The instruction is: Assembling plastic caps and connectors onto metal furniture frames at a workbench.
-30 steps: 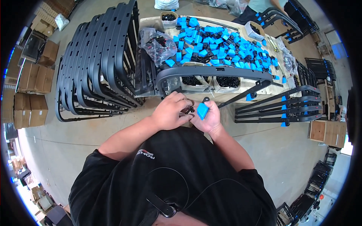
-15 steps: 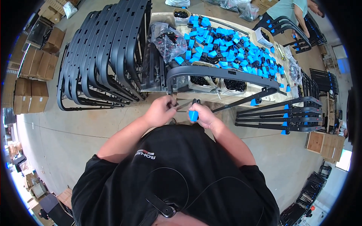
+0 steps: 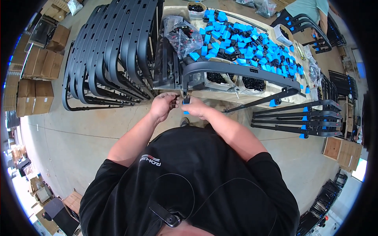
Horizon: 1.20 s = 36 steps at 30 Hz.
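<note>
Below me spreads the grey concrete floor (image 3: pixel 94 133), with the wooden counter (image 3: pixel 173 11) standing ahead of me. To my left a row of dark grey frames (image 3: pixel 128 39) stands on edge, packed closely side by side. One single frame (image 3: pixel 244 70) lies across the counter's near edge, its curved corner end pointing down just ahead of my hands. On my right, more dark frames (image 3: pixel 323 115) are stacked one above another, blue pieces fitted along them. Beyond the counter's far right corner is a co-worker in a pale green top (image 3: pixel 307 10).

A broad heap of blue-and-black pieces (image 3: pixel 252 43) covers much of the counter, and a clear plastic bag (image 3: pixel 183 39) sits at its left end. Two open boxes of small black parts (image 3: pixel 254 84) stand behind the single frame.

My right hand (image 3: pixel 195 107) has its fingers clamped on one blue-and-black piece (image 3: pixel 186 113), held right under the lower end of that frame; I can't tell whether they touch. Just beside it, my left hand (image 3: pixel 163 106) has bunched fingers pinched on a small dark part (image 3: pixel 178 96), too small to make out.
</note>
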Motion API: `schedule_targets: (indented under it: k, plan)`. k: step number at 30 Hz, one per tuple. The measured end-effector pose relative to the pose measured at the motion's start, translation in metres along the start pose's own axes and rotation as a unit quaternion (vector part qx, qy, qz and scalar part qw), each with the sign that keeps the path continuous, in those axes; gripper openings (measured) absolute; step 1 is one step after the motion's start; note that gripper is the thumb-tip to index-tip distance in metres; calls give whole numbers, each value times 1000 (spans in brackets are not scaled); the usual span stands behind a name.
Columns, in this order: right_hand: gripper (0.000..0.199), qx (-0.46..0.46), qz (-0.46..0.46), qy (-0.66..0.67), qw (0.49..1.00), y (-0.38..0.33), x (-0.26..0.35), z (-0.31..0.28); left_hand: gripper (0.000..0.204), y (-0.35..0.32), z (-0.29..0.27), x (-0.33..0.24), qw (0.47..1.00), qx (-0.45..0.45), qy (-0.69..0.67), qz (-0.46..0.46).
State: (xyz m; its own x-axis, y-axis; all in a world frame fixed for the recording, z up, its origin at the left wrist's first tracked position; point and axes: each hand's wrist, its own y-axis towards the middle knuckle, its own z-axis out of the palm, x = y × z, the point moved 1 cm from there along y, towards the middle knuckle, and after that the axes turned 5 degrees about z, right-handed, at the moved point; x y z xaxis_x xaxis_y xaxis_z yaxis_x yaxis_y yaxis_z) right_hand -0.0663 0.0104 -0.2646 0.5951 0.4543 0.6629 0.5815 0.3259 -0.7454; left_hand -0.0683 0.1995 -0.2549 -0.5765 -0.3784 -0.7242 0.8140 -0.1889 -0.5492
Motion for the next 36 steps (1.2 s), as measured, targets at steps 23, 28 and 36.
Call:
schedule_targets:
  k: [23, 28, 36]
  plan:
    - [45, -49, -118, 208, 970, 6, -7, -1, 22, 26, -1, -9, 992, 107, -63, -29]
    - [44, -18, -97, 218, 971, 6, -7, -6, 21, 27, 1, -10, 989, 96, -108, -36]
    - [34, -54, -80, 149, 984, 5, -13, -4, 17, 31, -1, 0, 982, 146, -104, -56]
